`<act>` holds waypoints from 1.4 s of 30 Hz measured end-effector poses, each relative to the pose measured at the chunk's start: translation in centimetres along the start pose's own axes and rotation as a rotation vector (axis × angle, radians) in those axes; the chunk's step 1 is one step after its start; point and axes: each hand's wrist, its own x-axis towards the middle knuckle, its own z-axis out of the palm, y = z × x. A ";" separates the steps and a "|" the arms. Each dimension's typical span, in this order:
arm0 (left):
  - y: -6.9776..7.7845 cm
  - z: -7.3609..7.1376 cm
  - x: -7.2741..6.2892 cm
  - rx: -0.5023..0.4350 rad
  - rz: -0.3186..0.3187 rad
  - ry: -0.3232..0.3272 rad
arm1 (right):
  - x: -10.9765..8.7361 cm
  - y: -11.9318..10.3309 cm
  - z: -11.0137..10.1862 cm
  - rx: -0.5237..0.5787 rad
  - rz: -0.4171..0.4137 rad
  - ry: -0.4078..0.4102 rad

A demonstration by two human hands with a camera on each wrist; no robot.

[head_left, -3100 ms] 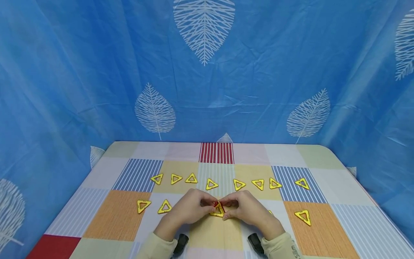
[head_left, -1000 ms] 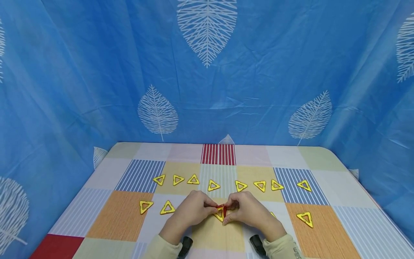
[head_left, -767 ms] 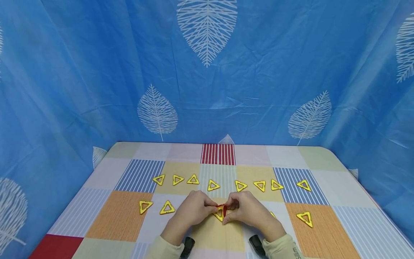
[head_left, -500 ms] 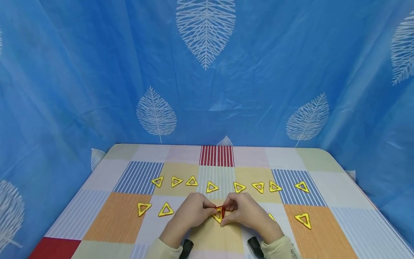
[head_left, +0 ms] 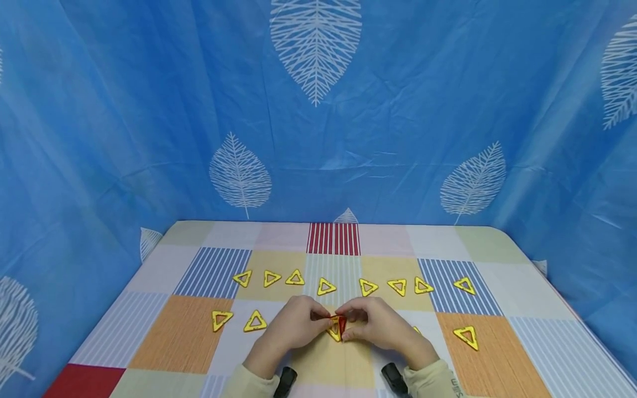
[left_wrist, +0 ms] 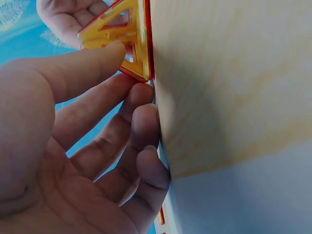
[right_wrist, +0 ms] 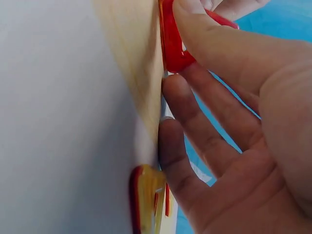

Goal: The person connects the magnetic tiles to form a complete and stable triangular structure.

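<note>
Between the two hands at the table's front middle, a yellow triangular magnetic tile [head_left: 334,330] stands against red triangular tiles [head_left: 342,325], joined at their edges. My left hand [head_left: 297,327] pinches the left side of this group; in the left wrist view its thumb presses on a yellow tile [left_wrist: 139,36] with a red edge, forefinger behind. My right hand [head_left: 380,326] pinches the right side; in the right wrist view its thumb lies over a red tile [right_wrist: 173,41] and the forefinger is behind it. Fingers hide part of the group.
Several loose yellow triangle tiles [head_left: 325,286] lie in a row farther back. More lie at left [head_left: 255,321] and right [head_left: 466,337], and one [head_left: 417,330] is partly hidden behind the right forearm. A patchwork cloth [head_left: 328,367] covers the table; a blue curtain [head_left: 373,110] hangs behind.
Three seconds ago the yellow tile between the hands had its point up; now its point faces the person and red sides show at its back and right. Both hands stay nearly in place.
</note>
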 end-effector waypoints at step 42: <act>-4.3 -5.0 -2.1 -0.052 0.043 0.007 | 0.1 0.0 0.3 -0.032 -0.007 0.014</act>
